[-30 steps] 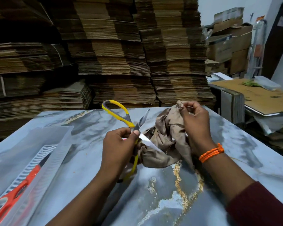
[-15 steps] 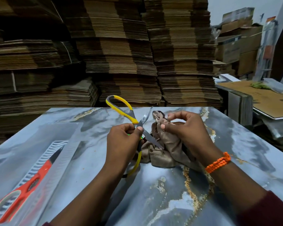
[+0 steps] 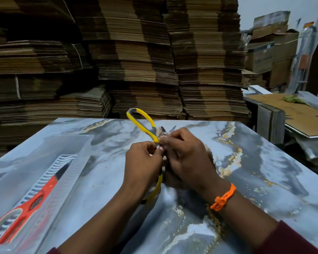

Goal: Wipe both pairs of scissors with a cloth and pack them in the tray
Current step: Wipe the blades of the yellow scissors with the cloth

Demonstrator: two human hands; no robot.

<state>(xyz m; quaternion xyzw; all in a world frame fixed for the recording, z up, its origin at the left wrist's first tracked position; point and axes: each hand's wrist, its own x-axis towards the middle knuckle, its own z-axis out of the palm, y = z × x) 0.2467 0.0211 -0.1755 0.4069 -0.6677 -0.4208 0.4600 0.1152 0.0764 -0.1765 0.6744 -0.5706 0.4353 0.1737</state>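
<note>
Yellow-handled scissors (image 3: 141,120) stand spread apart above the marble table, one handle loop raised, the other hanging below my hands. My left hand (image 3: 143,162) grips them near the pivot. My right hand (image 3: 187,158) presses the beige cloth (image 3: 162,132) against the blades; most of the cloth is hidden under that hand, and only a blade tip shows. Orange-handled scissors (image 3: 28,204) lie shut in the clear plastic tray (image 3: 77,143) at the left, on its white ribbed insert.
The blue-grey marble tabletop (image 3: 255,180) stretches right of my hands. Tall stacks of flat cardboard (image 3: 136,61) stand right behind the table's far edge. A cardboard-covered bench (image 3: 301,114) and boxes stand at the right.
My right hand has moved left with the cloth, from beside the scissors onto the blades by my left hand. The cloth, once bunched in plain sight, is now mostly covered.
</note>
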